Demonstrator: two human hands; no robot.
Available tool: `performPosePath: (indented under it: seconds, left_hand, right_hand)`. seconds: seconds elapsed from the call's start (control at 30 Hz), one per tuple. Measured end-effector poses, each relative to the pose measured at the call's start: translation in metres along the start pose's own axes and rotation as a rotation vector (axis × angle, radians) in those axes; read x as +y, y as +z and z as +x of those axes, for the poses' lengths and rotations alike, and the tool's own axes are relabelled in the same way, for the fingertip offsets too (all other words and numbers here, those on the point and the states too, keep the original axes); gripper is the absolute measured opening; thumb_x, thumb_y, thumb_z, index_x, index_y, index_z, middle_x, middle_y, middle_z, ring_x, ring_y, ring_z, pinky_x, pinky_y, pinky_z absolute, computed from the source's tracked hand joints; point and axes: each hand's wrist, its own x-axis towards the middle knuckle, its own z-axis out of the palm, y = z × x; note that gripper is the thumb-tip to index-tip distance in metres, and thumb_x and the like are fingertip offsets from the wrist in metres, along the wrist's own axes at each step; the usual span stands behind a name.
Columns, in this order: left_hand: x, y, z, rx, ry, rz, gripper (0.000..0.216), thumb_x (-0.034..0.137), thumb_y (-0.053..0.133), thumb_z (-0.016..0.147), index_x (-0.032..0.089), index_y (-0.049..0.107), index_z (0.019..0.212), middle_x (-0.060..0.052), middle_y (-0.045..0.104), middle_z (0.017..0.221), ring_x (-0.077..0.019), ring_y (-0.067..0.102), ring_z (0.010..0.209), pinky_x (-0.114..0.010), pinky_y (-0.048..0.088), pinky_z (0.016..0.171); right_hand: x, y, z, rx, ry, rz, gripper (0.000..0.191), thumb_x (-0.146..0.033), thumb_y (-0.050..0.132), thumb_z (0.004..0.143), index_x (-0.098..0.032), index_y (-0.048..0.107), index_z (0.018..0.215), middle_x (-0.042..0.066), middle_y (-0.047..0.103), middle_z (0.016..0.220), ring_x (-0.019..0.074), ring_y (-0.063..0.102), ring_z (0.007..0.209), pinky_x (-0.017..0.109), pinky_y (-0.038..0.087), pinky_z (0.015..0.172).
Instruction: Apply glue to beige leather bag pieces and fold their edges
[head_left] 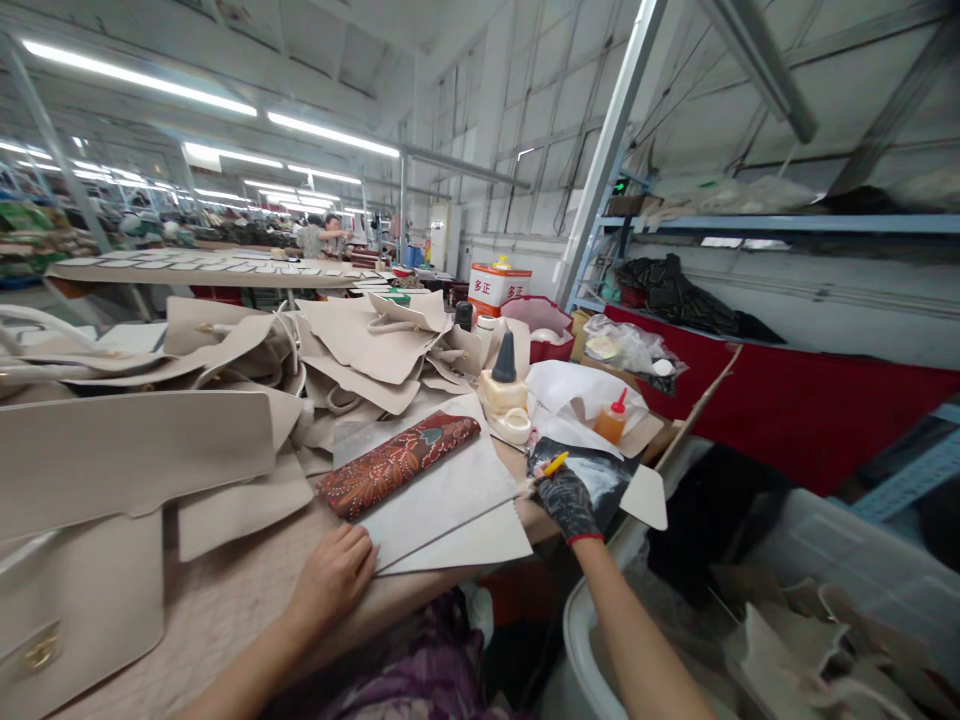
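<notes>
My left hand [334, 577] is bare and rests flat on the table, its fingers touching the near edge of a pale leather sheet [450, 500]. My right hand [568, 500] wears a dark knit glove and grips a yellow-handled brush [546, 470], whose bristles point left at the sheet's right edge. A red-brown patterned pouch [397, 462] lies on the sheet. Just beyond stand a cream glue pot with a black cone cap [504, 385] and a small orange squeeze bottle [612, 418].
Stacks of beige cut leather pieces [135, 450] cover the table to the left and behind. A red and white tin [497, 287] and red container sit further back. A bin of scraps [810, 630] is at lower right. Metal shelving [750, 225] stands right. Other people work far off.
</notes>
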Motion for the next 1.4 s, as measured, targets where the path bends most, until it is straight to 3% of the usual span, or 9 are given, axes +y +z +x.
performPosePath:
  seconds: [0.1, 0.27, 0.33, 0.5, 0.7, 0.87, 1.0, 1.1, 1.4]
  left_hand:
    - [-0.001, 0.001, -0.001, -0.008, 0.002, 0.002, 0.032, 0.026, 0.037, 0.094, 0.018, 0.058, 0.071, -0.005, 0.059, 0.073, -0.0178, 0.052, 0.074, -0.031, 0.041, 0.072]
    - [0.002, -0.003, -0.001, -0.023, -0.011, -0.005, 0.033, 0.026, 0.036, 0.094, 0.018, 0.058, 0.070, -0.005, 0.059, 0.073, -0.0171, 0.052, 0.073, -0.030, 0.041, 0.072]
    - [0.004, -0.005, -0.001, -0.029, -0.018, -0.005, 0.034, 0.025, 0.036, 0.094, 0.018, 0.058, 0.069, -0.005, 0.059, 0.073, -0.0171, 0.051, 0.073, -0.031, 0.040, 0.072]
    - [0.004, -0.004, 0.000, -0.015, -0.028, -0.008, 0.036, 0.026, 0.034, 0.094, 0.017, 0.058, 0.069, -0.005, 0.060, 0.072, -0.0170, 0.052, 0.072, -0.030, 0.041, 0.070]
    - [-0.004, 0.001, -0.005, -0.041, -0.142, -0.114, 0.038, 0.031, 0.029, 0.096, 0.016, 0.064, 0.087, -0.007, 0.064, 0.082, -0.0187, 0.057, 0.078, -0.031, 0.045, 0.075]
    - [-0.006, 0.000, -0.007, -0.077, -0.312, -0.289, 0.043, 0.034, 0.026, 0.095, 0.014, 0.058, 0.116, -0.008, 0.067, 0.091, -0.0195, 0.060, 0.085, -0.032, 0.046, 0.080]
    - [-0.006, -0.002, -0.005, -0.100, -0.488, -0.457, 0.043, 0.036, 0.025, 0.095, 0.017, 0.050, 0.125, -0.003, 0.067, 0.085, -0.0163, 0.061, 0.081, -0.028, 0.046, 0.079]
    - [-0.007, -0.003, -0.005, -0.080, -0.577, -0.579, 0.044, 0.036, 0.025, 0.094, 0.017, 0.046, 0.127, -0.002, 0.067, 0.085, -0.0144, 0.062, 0.079, -0.026, 0.047, 0.079]
    - [-0.004, -0.003, -0.009, -0.098, -0.516, -0.469, 0.035, 0.033, 0.036, 0.092, 0.019, 0.058, 0.115, -0.005, 0.068, 0.097, -0.0172, 0.062, 0.090, -0.029, 0.046, 0.085]
  right_hand:
    - [-0.037, 0.011, -0.025, -0.020, -0.009, 0.128, 0.028, -0.041, 0.052, 0.078, -0.015, 0.062, 0.082, 0.017, 0.069, 0.086, 0.0284, 0.066, 0.084, 0.044, 0.051, 0.082]
    - [-0.100, 0.047, -0.080, -0.367, -0.236, 0.477, 0.017, -0.037, 0.057, 0.077, -0.021, 0.061, 0.082, 0.006, 0.070, 0.084, 0.0195, 0.067, 0.079, 0.032, 0.053, 0.078]
    - [-0.098, 0.046, -0.080, -0.370, -0.229, 0.420, 0.012, -0.032, 0.057, 0.076, -0.021, 0.060, 0.080, 0.006, 0.070, 0.082, 0.0195, 0.067, 0.076, 0.032, 0.053, 0.076]
    - [-0.087, 0.024, -0.059, -0.064, -0.236, 0.041, 0.014, -0.029, 0.056, 0.075, -0.016, 0.062, 0.074, 0.012, 0.069, 0.074, 0.0237, 0.065, 0.076, 0.037, 0.050, 0.080]
    - [-0.142, 0.053, -0.103, -0.493, -0.368, 0.334, 0.014, -0.029, 0.057, 0.078, -0.018, 0.065, 0.083, 0.005, 0.071, 0.081, 0.0158, 0.067, 0.075, 0.024, 0.052, 0.075]
    - [-0.149, 0.046, -0.100, -0.298, -0.363, 0.037, 0.014, -0.028, 0.060, 0.073, -0.015, 0.065, 0.074, 0.011, 0.069, 0.074, 0.0235, 0.067, 0.074, 0.033, 0.051, 0.076]
    - [-0.171, 0.053, -0.121, -0.506, -0.399, 0.383, 0.017, -0.033, 0.057, 0.078, -0.018, 0.065, 0.083, 0.006, 0.071, 0.082, 0.0173, 0.067, 0.075, 0.027, 0.052, 0.075]
    - [-0.187, 0.065, -0.141, -0.626, -0.428, 0.384, 0.012, -0.030, 0.060, 0.075, -0.020, 0.064, 0.080, 0.004, 0.071, 0.079, 0.0165, 0.067, 0.074, 0.025, 0.052, 0.073]
    - [-0.170, 0.065, -0.133, -0.545, -0.345, 0.355, 0.019, -0.037, 0.059, 0.077, -0.018, 0.065, 0.077, 0.007, 0.070, 0.074, 0.0192, 0.067, 0.070, 0.030, 0.052, 0.071]
